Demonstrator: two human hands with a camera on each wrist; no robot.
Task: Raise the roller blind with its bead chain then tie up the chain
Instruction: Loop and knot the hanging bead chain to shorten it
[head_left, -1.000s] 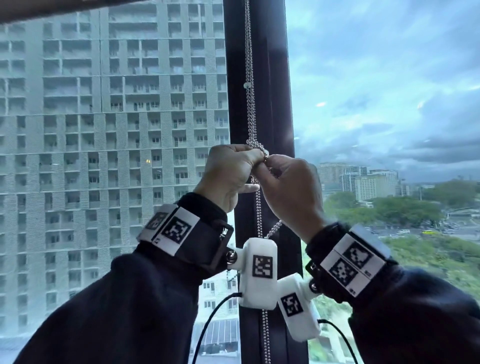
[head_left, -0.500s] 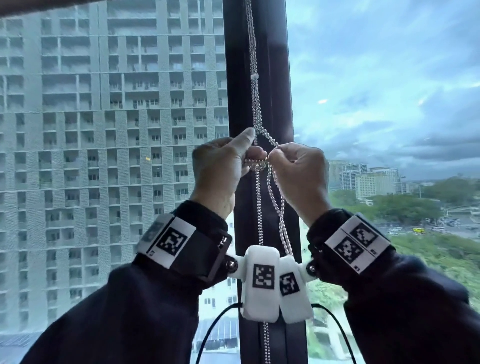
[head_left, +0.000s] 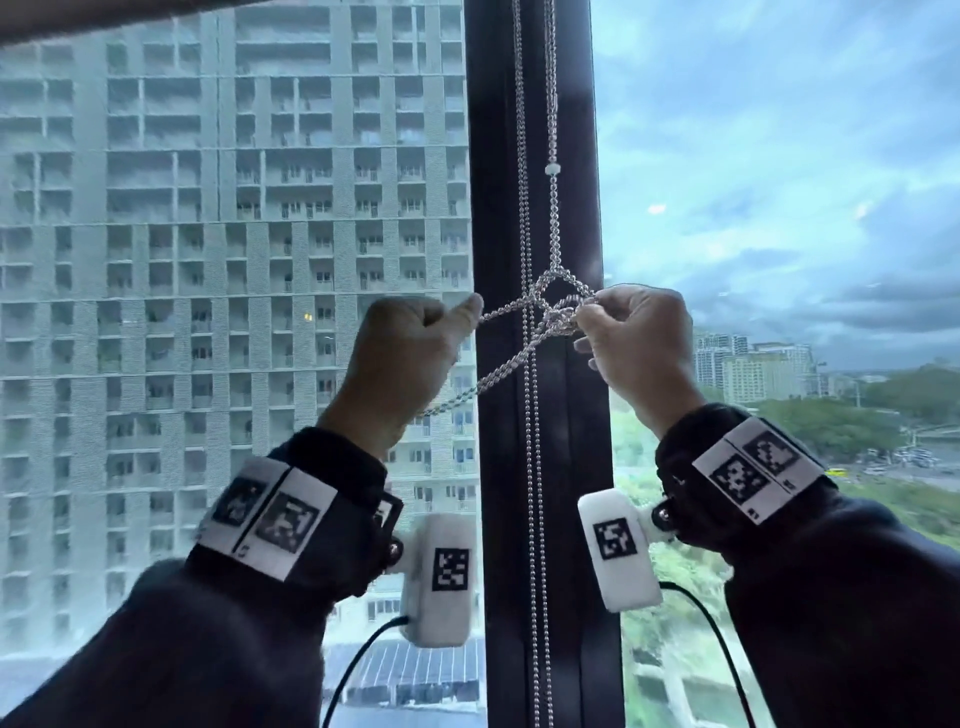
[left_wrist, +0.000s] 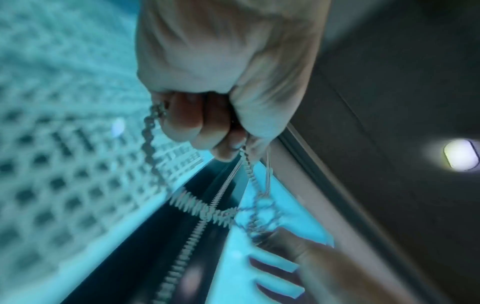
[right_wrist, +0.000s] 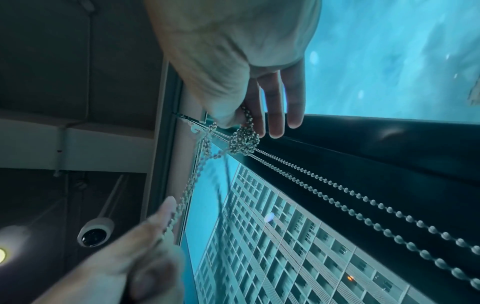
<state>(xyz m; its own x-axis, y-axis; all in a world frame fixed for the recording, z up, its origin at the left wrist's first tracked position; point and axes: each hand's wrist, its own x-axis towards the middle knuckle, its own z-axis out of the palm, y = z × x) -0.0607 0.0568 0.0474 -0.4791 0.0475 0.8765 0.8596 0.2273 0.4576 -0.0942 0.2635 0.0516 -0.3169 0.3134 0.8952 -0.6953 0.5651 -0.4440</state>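
Observation:
A silver bead chain (head_left: 531, 467) hangs in two strands in front of the dark window post. At hand height it is wound into a loose knot (head_left: 558, 312). My left hand (head_left: 457, 317) grips a doubled length of chain in a fist and holds it out to the left. Thumb and forefinger of my right hand (head_left: 584, 317) pinch the knot. The right wrist view shows the bunched knot (right_wrist: 244, 139) under the pinch, with the other fingers (right_wrist: 275, 115) straight. A white connector bead (head_left: 554, 169) sits higher on the chain. The blind's lower edge (head_left: 104, 21) crosses the top left corner.
The dark window post (head_left: 493, 519) stands between two panes, with a high-rise outside on the left and sky on the right. Both hanging strands (right_wrist: 363, 205) run down along the post. A ceiling lamp (left_wrist: 461, 154) and a dome camera (right_wrist: 94, 231) are overhead.
My hands were close together at the chain and have drawn apart. The left hand has pulled its doubled length out to the left, and the knot now shows spread between the two hands.

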